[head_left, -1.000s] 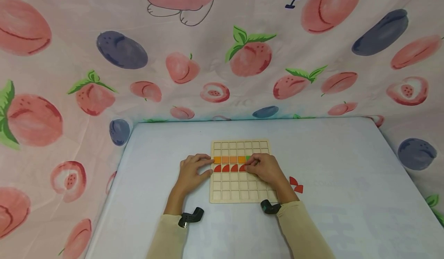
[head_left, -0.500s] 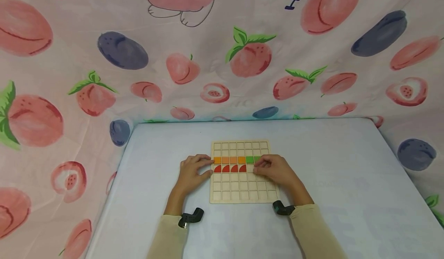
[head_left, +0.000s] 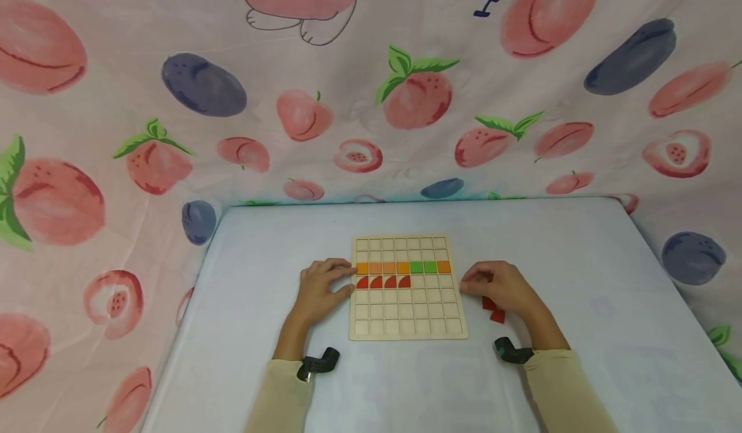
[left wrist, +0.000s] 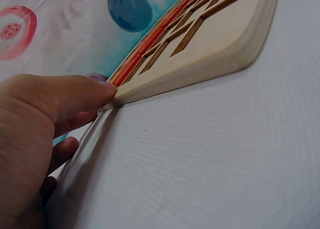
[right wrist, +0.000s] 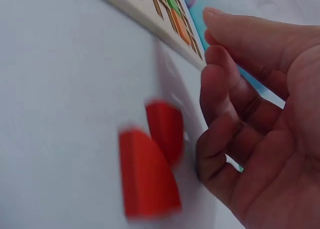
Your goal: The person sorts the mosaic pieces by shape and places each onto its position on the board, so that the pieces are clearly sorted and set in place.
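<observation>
A wooden grid board [head_left: 400, 328] lies on the table with a full row of orange and green square pieces [head_left: 416, 267]. Below that row, several red quarter-circle pieces [head_left: 390, 282] fill the left cells. My left hand [head_left: 320, 288] touches the board's left edge, thumb and index finger apart; in the left wrist view the thumb [left wrist: 80, 95] rests on the rim. To the right of the board, my right hand [head_left: 500, 285] hovers with loosely bent fingers and nothing visible between them. Beneath it lie two loose red quarter-circle pieces [right wrist: 147, 174], partly covered by the hand in the head view.
A white-covered table [head_left: 278, 233] surrounds the board. Behind it and at both sides hangs a pink cloth [head_left: 371, 53] printed with fruit. Each wrist wears a black camera mount [head_left: 513, 350].
My right hand has moved right, off the red row and past the board's right edge to above the loose red pieces, uncovering the green and last orange squares. The left hand stays put.
</observation>
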Demonstrator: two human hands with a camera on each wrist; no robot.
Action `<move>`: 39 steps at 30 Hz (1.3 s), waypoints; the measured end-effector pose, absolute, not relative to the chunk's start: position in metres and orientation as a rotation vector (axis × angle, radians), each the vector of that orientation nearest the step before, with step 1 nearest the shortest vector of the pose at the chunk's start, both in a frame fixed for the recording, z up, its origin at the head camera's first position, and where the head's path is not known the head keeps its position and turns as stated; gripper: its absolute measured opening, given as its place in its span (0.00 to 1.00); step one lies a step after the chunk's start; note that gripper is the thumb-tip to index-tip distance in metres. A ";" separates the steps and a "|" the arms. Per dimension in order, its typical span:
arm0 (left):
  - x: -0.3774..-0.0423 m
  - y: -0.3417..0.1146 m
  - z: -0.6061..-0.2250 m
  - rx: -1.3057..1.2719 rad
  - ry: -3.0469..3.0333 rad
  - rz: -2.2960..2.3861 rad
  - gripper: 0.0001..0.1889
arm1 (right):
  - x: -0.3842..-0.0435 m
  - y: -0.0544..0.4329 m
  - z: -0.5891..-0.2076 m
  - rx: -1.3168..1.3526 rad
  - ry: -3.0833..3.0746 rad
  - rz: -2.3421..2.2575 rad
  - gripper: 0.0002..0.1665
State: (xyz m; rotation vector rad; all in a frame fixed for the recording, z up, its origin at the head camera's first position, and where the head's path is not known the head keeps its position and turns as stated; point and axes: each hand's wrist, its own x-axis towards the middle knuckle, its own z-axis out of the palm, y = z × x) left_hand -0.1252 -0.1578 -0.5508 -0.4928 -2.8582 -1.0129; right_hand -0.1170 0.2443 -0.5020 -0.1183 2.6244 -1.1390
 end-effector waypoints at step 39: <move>-0.126 -0.158 -0.553 -0.495 -2.860 -1.011 0.19 | -0.101 0.306 -0.503 -0.219 2.500 -0.965 0.11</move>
